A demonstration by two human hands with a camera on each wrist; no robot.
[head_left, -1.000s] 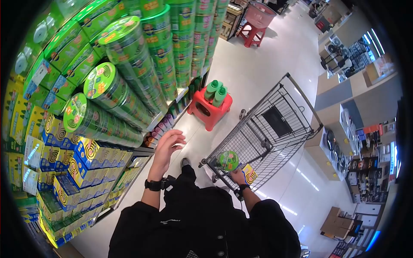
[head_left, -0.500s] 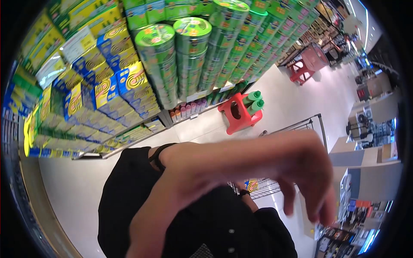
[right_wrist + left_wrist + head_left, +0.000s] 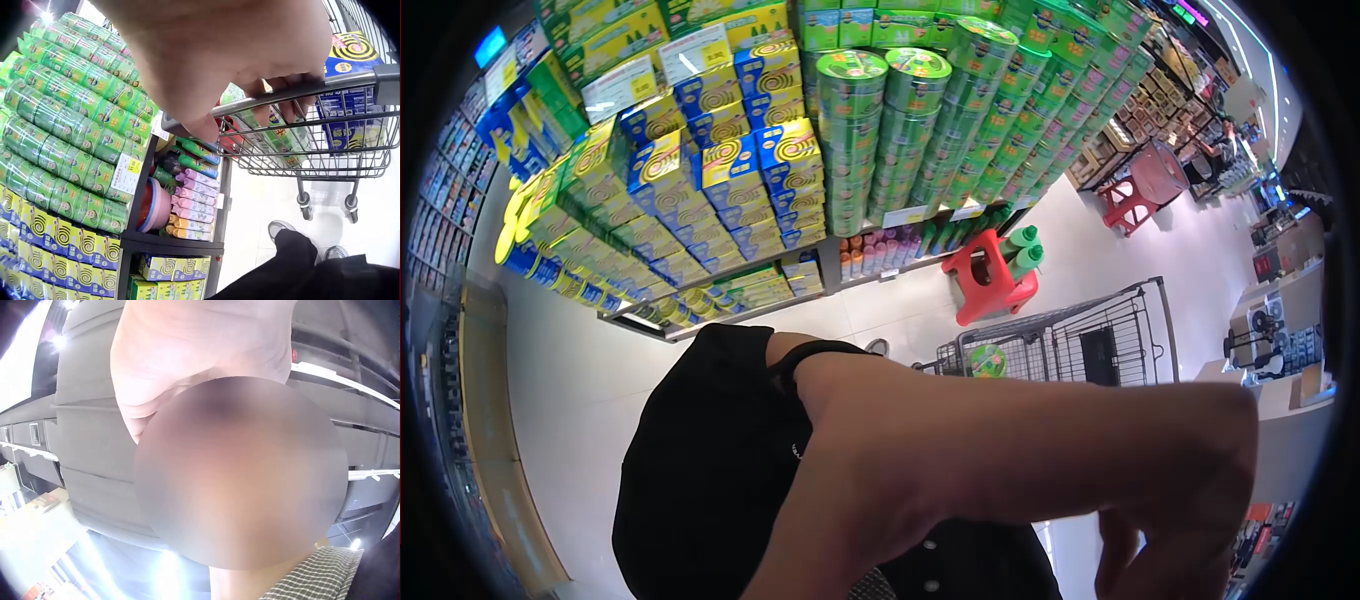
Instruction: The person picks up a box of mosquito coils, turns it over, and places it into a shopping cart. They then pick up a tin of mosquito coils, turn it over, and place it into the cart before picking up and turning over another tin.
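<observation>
Very close to the camera in the head view, my left hand [image 3: 960, 430] is raised, thumb angled down and the other fingers bent at the far right. Nothing shows in its grasp. In the left wrist view its palm [image 3: 200, 344] fills the top, with a blurred oval covering the middle. My right hand [image 3: 250, 44] holds the rail of a wire shopping cart [image 3: 375, 119], fingers hooked over it; the left hand hides it in the head view. Inside the cart are a green canister [image 3: 987, 361] and a blue-and-yellow box with a spiral print [image 3: 353, 53].
Shelves of stacked green canisters [image 3: 850, 150] and blue-and-yellow boxes [image 3: 730, 180] stand ahead and left. A red stool [image 3: 985, 275] holding green bottles [image 3: 1025, 260] is beside the cart. Farther back is another red stool [image 3: 1130, 205] bearing a pink tub [image 3: 1157, 170].
My left hand has risen from in front of the shelves to close before the head camera. The head view has swung left, so shelves and stool appear farther right.
</observation>
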